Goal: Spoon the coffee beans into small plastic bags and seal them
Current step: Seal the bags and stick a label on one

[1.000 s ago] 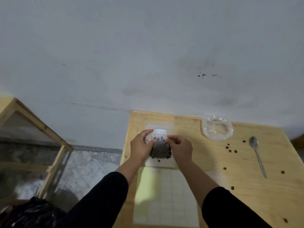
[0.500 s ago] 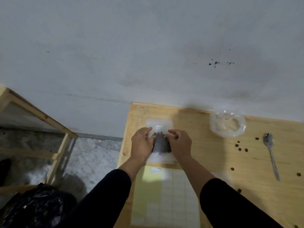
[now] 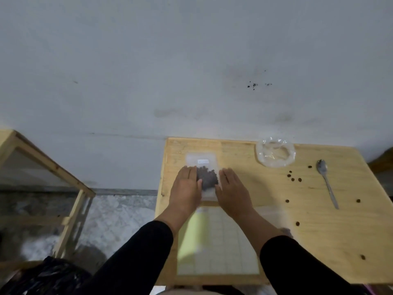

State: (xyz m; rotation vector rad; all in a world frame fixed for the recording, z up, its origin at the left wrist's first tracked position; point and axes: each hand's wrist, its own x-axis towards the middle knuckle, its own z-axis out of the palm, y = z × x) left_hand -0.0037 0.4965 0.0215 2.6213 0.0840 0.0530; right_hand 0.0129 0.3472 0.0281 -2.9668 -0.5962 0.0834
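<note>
A small clear plastic bag lies flat on the wooden table, toward the table's 11 o'clock corner. Dark coffee beans sit bunched in its middle; a small white label shows near its far end. The left hand lies palm down at the bag's 9 o'clock side, fingers straight and together, their inner edge over the bag's margin. The right hand lies palm down at the 3 o'clock side, fingers likewise straight and flat. Neither hand curls round anything. Whether the bag's closure is sealed cannot be told.

At 6 o'clock from the bag lies a gridded sheet with a yellow-green strip on its left. A crumpled, clear larger bag sits at the table's 1 o'clock. A metal spoon lies at 3 o'clock, bowl away from the person. Loose beans are scattered between the larger bag and the spoon.
</note>
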